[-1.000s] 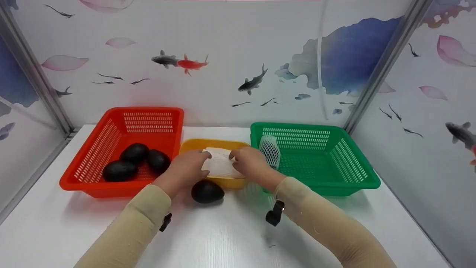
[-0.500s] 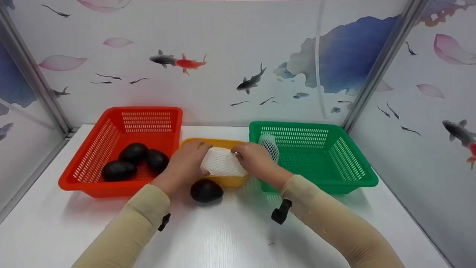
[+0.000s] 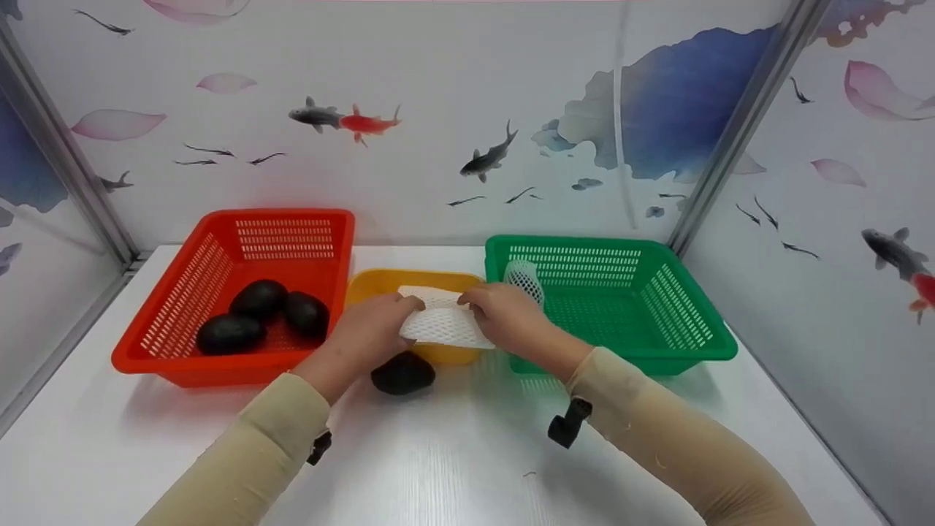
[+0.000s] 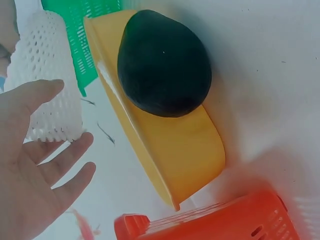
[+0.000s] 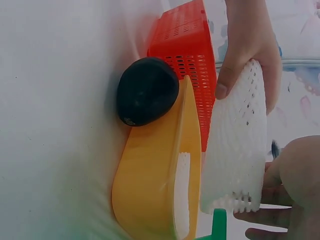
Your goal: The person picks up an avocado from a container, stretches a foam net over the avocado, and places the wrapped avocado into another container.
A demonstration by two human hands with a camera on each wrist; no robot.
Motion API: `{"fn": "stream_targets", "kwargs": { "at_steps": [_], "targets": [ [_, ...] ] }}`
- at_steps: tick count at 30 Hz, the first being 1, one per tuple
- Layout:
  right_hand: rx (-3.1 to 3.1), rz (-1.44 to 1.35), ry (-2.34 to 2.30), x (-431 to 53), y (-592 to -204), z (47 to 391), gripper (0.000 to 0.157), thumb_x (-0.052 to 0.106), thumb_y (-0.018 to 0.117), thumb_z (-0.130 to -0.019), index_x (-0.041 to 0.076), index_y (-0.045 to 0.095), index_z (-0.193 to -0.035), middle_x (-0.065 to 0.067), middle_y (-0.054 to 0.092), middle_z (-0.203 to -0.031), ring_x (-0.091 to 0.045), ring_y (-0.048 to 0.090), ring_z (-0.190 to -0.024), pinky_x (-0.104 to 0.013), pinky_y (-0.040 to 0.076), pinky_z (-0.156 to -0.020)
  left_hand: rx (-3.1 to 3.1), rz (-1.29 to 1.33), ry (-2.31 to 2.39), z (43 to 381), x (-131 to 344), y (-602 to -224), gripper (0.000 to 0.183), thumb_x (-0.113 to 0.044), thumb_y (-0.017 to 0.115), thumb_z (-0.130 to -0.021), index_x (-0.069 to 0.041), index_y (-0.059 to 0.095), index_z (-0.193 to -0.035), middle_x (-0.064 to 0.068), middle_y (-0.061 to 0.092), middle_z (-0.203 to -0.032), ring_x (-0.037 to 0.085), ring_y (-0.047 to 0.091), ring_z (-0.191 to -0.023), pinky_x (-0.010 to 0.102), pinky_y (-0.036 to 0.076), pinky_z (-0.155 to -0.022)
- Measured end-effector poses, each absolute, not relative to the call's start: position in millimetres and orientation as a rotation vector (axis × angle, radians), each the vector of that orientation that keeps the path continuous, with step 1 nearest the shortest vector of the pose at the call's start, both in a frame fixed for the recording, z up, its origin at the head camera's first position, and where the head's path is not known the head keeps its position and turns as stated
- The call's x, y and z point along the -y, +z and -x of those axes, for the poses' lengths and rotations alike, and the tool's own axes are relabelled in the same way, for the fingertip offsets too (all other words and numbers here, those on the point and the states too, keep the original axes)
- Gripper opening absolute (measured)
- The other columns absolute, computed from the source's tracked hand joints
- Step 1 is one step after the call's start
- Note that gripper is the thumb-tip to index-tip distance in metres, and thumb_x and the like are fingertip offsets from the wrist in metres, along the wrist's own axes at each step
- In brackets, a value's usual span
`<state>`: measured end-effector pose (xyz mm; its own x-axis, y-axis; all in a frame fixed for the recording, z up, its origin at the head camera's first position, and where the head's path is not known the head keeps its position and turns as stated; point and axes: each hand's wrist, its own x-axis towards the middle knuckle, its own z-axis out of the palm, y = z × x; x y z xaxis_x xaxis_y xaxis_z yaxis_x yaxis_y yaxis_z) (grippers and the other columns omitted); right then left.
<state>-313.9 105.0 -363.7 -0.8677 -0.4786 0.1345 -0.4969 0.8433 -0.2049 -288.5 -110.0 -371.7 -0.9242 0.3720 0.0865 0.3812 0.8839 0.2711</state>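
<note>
The left hand and right hand pinch the net above the tub, right fingertips partly hidden; uneven tugging could tear it, a knock roll the fruit.

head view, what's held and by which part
The white mesh sleeve: left hand has a grip on its left end, right hand on its right.

Left hand partly out of sight behind the white foam net, right wrist view.
</note>
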Motion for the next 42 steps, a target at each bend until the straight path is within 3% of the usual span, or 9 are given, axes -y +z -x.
{"fn": "stream_targets", "kwargs": {
  "at_steps": [4,8,12,16,24,32,42],
  "targets": [
    [2.948,-0.826,0.453,-109,-359,306,0.028,0.026,0.053,-0.100,0.013,0.069,-0.119,-0.002,0.069,-0.109,-0.022,0.061,-0.100,-0.038,0.048,-0.092,2.937,0.670,-0.357,279,110,-370,0.036,-0.027,0.076,-0.087,-0.019,0.065,-0.120,0.001,0.065,-0.107,0.020,0.056,-0.090,0.037,0.051,-0.090],
    [3.014,-0.900,0.568,-113,-355,300,0.047,0.050,0.050,-0.099,0.015,0.064,-0.127,0.003,0.066,-0.111,-0.020,0.056,-0.103,-0.039,0.046,-0.094,2.842,0.746,-0.289,271,111,-371,0.031,-0.026,0.075,-0.088,-0.019,0.068,-0.117,0.000,0.067,-0.105,0.019,0.057,-0.087,0.034,0.052,-0.087],
    [3.050,-1.033,0.614,-115,-354,295,0.061,0.060,0.055,-0.092,0.016,0.058,-0.134,0.002,0.061,-0.123,-0.019,0.054,-0.112,-0.038,0.044,-0.098,2.704,0.831,-0.255,264,112,-372,0.025,-0.021,0.074,-0.088,-0.018,0.070,-0.112,0.001,0.068,-0.105,0.019,0.059,-0.086,0.032,0.053,-0.083],
    [3.063,-1.131,0.665,-116,-353,289,0.067,0.058,0.066,-0.086,0.019,0.053,-0.138,0.002,0.057,-0.132,-0.017,0.051,-0.118,-0.038,0.042,-0.102,2.581,0.870,-0.278,256,112,-372,0.021,-0.018,0.076,-0.086,-0.019,0.073,-0.107,0.000,0.069,-0.103,0.019,0.061,-0.087,0.031,0.054,-0.080],
    [3.125,-1.178,1.024,-113,-360,276,0.081,0.054,0.080,-0.074,0.028,0.039,-0.140,0.006,0.052,-0.131,-0.013,0.050,-0.112,-0.037,0.043,-0.097,2.461,0.920,-0.302,242,106,-371,0.020,-0.017,0.077,-0.085,-0.019,0.073,-0.105,-0.002,0.069,-0.101,0.016,0.062,-0.088,0.027,0.055,-0.079],
    [3.124,-1.151,1.241,-117,-367,269,0.074,0.040,0.084,-0.075,0.026,0.042,-0.135,0.004,0.057,-0.122,-0.016,0.053,-0.106,-0.036,0.044,-0.093,2.422,0.995,-0.303,233,105,-374,0.021,-0.017,0.077,-0.085,-0.018,0.072,-0.106,-0.002,0.068,-0.099,0.015,0.065,-0.087,0.028,0.055,-0.080],
    [3.167,-1.103,1.071,-124,-377,262,0.066,0.031,0.084,-0.077,0.025,0.047,-0.131,0.007,0.057,-0.116,-0.016,0.053,-0.102,-0.036,0.046,-0.090,2.540,0.974,-0.353,228,118,-384,0.041,-0.037,0.080,-0.081,-0.018,0.067,-0.115,-0.002,0.067,-0.108,0.016,0.063,-0.094,0.030,0.054,-0.084]
  ]
}}
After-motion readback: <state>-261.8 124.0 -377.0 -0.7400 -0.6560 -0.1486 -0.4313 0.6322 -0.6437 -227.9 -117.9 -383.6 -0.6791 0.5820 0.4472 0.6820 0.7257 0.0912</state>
